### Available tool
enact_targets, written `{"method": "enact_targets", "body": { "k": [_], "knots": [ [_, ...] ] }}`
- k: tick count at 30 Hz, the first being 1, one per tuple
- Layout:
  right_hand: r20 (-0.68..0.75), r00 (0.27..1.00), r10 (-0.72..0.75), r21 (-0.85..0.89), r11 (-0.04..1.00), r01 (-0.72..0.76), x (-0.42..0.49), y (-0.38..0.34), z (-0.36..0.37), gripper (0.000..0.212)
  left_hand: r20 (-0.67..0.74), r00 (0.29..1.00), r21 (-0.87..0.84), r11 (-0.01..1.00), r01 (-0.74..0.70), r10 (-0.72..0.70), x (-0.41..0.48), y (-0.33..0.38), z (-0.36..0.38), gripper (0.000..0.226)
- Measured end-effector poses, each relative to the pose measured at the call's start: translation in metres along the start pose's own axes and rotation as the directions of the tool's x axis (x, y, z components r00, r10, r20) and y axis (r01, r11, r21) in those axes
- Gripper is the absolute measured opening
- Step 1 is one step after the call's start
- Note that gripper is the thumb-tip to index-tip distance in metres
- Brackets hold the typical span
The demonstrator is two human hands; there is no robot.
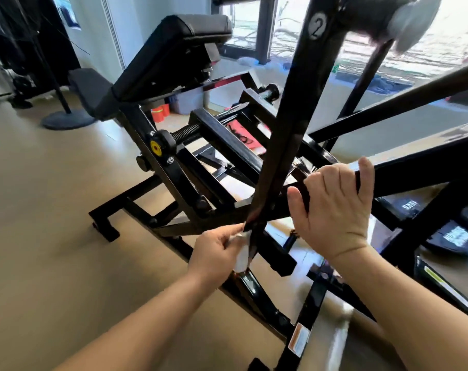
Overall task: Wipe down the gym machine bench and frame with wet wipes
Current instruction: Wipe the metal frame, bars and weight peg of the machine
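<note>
Two hands busy here: left hand pinches the wet wipe against the slanted bar, which runs up toward 1 o'clock. Right hand grips the cross bar at 3 o'clock. I'd guess the wipe goes up the bar next.

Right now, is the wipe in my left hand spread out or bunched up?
Bunched up. The white wipe is crumpled between the fingers of the left hand and pressed against the slanted black bar, not laid flat.

Light: bright daylight from windows, overexposed.
Glare: soft sheen on floor.
Blur: top-right corner smeared.
Distortion: wide-angle, edges bent.
</note>
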State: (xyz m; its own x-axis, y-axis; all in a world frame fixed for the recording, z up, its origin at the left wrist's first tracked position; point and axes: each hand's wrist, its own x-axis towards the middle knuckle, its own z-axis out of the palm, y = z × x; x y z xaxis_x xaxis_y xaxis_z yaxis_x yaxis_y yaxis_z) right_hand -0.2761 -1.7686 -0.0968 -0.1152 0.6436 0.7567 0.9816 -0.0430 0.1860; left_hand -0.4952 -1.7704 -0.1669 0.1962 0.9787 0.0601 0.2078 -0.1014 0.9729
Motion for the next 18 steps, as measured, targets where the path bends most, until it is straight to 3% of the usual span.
{"method": "enact_targets", "body": {
  "k": [4, 7, 9, 10, 13, 16, 18],
  "knots": [
    [0.005, 0.985, 0.171, 0.338, 0.927, -0.163, -0.027, -0.049, -0.011, 0.028, -0.108, 0.993, 0.047, 0.998, -0.037, 0.042, 0.026, -0.004, -0.055, 0.028],
    [0.202, 0.899, 0.388, 0.537, 0.724, -0.433, -0.044, -0.100, -0.017, 0.044, -0.195, 0.938, 0.184, 0.950, -0.250, 0.285, 0.067, 0.002, -0.075, 0.033],
    [0.359, 0.801, 0.479, 0.550, 0.585, -0.596, -0.043, -0.123, -0.012, 0.046, -0.058, 0.886, 0.304, 0.854, -0.423, 0.459, 0.088, -0.008, -0.068, 0.034],
    [0.385, 0.768, 0.512, 0.530, 0.558, -0.638, -0.043, -0.131, -0.009, 0.045, 0.072, 0.882, 0.304, 0.832, -0.464, 0.466, 0.095, -0.020, -0.059, 0.034],
    [0.387, 0.716, 0.581, 0.471, 0.544, -0.695, -0.045, -0.147, 0.000, 0.047, 0.406, 0.861, 0.145, 0.908, -0.392, 0.307, 0.101, -0.062, -0.035, 0.048],
    [0.365, 0.664, 0.652, 0.460, 0.494, -0.738, -0.044, -0.157, 0.009, 0.045, 0.489, 0.813, 0.084, 0.911, -0.403, 0.314, 0.109, -0.078, -0.040, 0.053],
    [0.368, 0.610, 0.702, 0.448, 0.441, -0.778, -0.040, -0.162, 0.013, 0.042, 0.470, 0.833, 0.040, 0.936, -0.349, 0.291, 0.114, -0.084, -0.053, 0.045]
  ]
}}
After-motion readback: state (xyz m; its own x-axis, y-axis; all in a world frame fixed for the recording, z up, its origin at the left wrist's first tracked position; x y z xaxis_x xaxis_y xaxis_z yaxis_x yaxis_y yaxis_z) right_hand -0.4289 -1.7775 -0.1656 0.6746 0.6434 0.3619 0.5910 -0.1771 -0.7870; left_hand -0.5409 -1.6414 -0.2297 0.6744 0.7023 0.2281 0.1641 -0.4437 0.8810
